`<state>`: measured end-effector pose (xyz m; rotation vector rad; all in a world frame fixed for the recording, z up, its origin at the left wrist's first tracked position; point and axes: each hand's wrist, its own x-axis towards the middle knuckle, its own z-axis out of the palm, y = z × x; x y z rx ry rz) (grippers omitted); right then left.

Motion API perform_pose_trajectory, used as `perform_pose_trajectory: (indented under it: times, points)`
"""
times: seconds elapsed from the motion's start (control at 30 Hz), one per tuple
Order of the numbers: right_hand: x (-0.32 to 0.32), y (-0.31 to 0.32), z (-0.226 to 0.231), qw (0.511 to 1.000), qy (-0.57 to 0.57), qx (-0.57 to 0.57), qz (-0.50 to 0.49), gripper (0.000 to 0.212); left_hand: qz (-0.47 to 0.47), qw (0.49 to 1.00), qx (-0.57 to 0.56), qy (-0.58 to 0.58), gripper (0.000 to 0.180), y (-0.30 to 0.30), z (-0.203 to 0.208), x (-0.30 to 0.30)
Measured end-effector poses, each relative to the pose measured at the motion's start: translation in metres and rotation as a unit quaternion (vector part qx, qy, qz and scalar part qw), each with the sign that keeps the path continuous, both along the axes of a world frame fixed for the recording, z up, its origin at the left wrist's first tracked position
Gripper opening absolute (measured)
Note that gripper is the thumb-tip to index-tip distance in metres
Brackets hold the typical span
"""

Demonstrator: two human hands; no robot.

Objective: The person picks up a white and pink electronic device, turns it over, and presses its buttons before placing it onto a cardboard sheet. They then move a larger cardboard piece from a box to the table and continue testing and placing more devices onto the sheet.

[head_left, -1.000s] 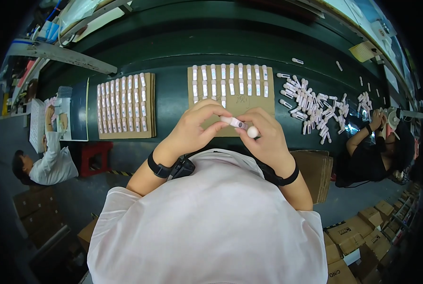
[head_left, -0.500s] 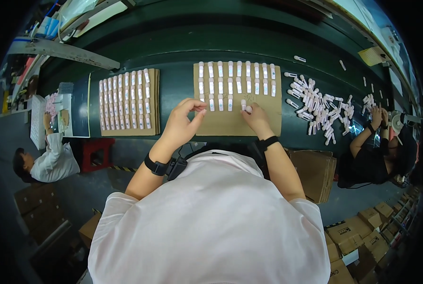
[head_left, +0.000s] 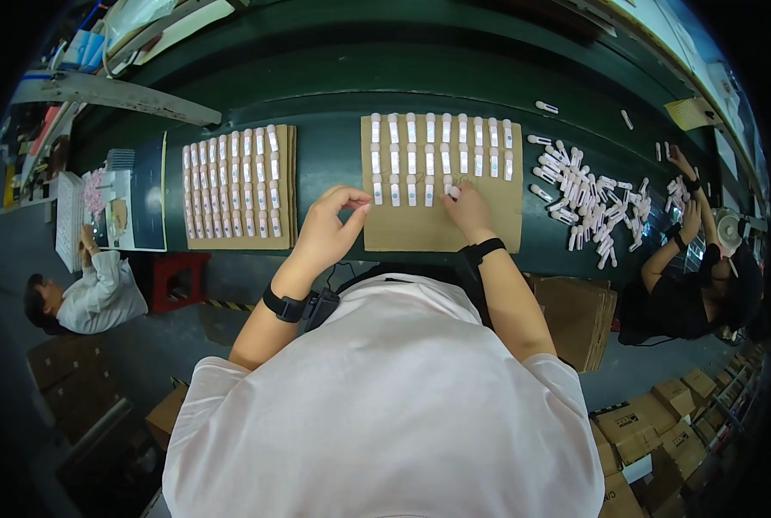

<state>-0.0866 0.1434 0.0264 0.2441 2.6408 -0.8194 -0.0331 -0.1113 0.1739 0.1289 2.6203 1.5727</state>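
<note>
My right hand is over the middle of a brown cardboard sheet, its fingers pinched on a small pink-and-white tube with a rounded cap. The fingers partly cover it, at the right end of the third row. Similar tubes lie upright in that row, and two fuller rows lie beyond it. By the sheet's left edge hovers my left hand. Its fingers are curled, with thumb and forefinger apart and nothing visible between them.
Left of me, a cardboard stack carries rows of tubes. A loose heap of tubes lies right of the sheet on the dark green table. One co-worker is at the right, another at the left.
My right hand's fingers have drawn in over the tube at the third row's end. My left hand has barely moved. The right co-worker's one hand has reached farther out. The view has shifted slightly.
</note>
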Motion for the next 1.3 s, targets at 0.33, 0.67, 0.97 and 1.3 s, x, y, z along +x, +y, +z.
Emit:
perform_pose_trajectory:
  times: [0.33, 0.67, 0.97, 1.3]
  points:
    - [0.034, 0.002, 0.100, 0.957, 0.136, -0.235, 0.098, 0.022, -0.113, 0.990, 0.006, 0.079, 0.019, 0.032, 0.020, -0.017]
    - [0.058, -0.001, 0.188, 0.923, 0.246, -0.239, 0.173, 0.023, -0.176, 0.978, 0.031, 0.106, 0.023, 0.048, 0.045, -0.016]
    - [0.058, -0.001, 0.201, 0.921, 0.188, -0.323, 0.109, 0.023, -0.162, 0.978, 0.081, 0.103, 0.022, 0.051, 0.053, -0.012]
    - [0.058, 0.003, 0.197, 0.897, 0.252, -0.336, 0.138, 0.021, -0.187, 0.970, 0.099, 0.121, 0.022, 0.054, 0.059, -0.010]
